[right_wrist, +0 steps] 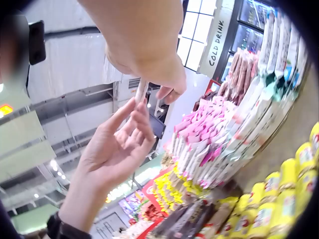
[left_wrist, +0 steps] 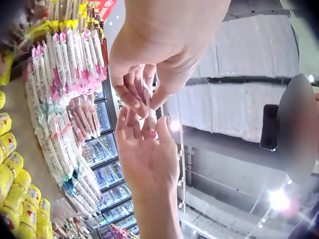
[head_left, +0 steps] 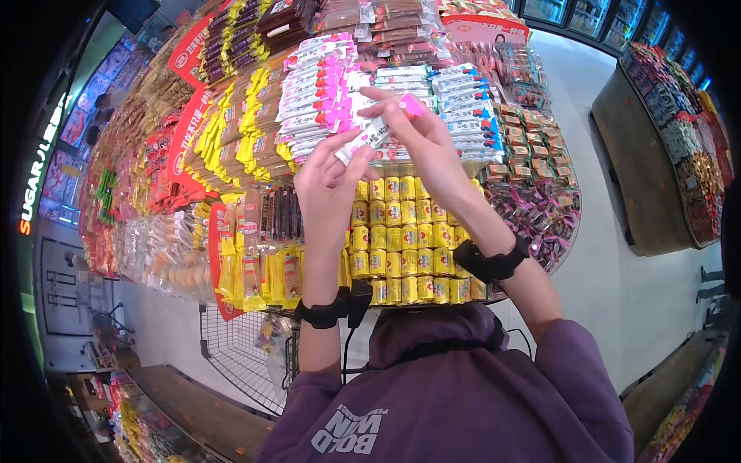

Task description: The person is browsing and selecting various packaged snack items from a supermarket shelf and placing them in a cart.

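Observation:
A slim white snack packet [head_left: 373,136] with dark printing and a pink end is held up over the display. My left hand [head_left: 328,176] pinches its lower left end between thumb and fingers. Across the packet's pink end lies my right hand [head_left: 427,145], its fingers reaching left. In the left wrist view, the right hand [left_wrist: 149,159] shows its palm, and the pink tip sits between its thumb and fingers. From the right wrist, the left hand [right_wrist: 119,147] appears with its fingertips at the packet's edge. Similar pink-ended packets [head_left: 312,96] are stacked just behind both hands.
Yellow cans [head_left: 401,239] stand in rows before my body. White packets with blue ends [head_left: 467,108] lie at the right, yellow-wrapped snacks [head_left: 251,119] at the left. A wire cart [head_left: 239,347] stands at lower left. Another snack bin [head_left: 656,170] stands across the aisle.

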The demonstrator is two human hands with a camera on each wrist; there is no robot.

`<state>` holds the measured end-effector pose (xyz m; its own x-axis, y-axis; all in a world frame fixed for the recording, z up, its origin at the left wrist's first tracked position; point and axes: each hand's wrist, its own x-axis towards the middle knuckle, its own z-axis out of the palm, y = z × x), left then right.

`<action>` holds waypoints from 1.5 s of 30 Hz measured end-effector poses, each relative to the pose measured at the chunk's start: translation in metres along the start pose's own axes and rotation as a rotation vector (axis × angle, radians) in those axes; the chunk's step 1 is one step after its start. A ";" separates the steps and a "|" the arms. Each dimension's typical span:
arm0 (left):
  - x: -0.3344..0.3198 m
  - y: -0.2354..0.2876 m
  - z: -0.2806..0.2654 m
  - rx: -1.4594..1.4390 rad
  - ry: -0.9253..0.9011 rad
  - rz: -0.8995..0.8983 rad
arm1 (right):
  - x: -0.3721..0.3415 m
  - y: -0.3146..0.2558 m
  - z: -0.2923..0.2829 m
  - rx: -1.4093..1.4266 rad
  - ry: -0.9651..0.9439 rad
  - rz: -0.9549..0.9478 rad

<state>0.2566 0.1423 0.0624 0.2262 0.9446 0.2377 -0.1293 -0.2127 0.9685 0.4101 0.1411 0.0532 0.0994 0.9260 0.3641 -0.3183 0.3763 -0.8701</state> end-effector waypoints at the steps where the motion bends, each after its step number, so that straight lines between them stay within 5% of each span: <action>1: 0.002 -0.001 -0.010 -0.018 -0.002 -0.034 | -0.002 -0.002 -0.005 -0.074 -0.020 -0.034; 6: 0.021 -0.006 -0.055 -0.037 -0.014 -0.074 | 0.012 -0.008 -0.013 -0.620 -0.176 -0.286; 14: 0.081 -0.019 -0.100 0.395 0.142 0.216 | 0.084 0.034 0.025 -0.859 -0.055 -0.588; 17: 0.091 -0.027 -0.111 0.721 0.262 0.304 | 0.096 0.053 0.028 -0.965 -0.080 -0.620; 24: 0.097 -0.058 -0.098 0.560 0.280 0.251 | 0.075 0.053 0.032 -0.986 0.164 -0.665; 27: 0.103 -0.061 -0.086 0.611 0.383 0.293 | 0.071 0.067 0.036 -0.946 0.128 -0.545; 31: 0.107 -0.056 -0.079 0.701 0.372 0.262 | 0.069 0.074 0.034 -1.136 -0.087 -0.653; 40: 0.114 -0.060 -0.076 0.752 0.370 0.392 | 0.076 0.069 0.036 -1.460 -0.192 -0.665; 45: 0.114 -0.059 -0.072 0.736 0.370 0.381 | 0.078 0.071 0.030 -1.306 -0.140 -0.751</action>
<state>0.2208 0.2808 0.0275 -0.0464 0.7704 0.6358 0.5467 -0.5131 0.6617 0.3666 0.2389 0.0299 -0.2590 0.5306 0.8071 0.8074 0.5775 -0.1205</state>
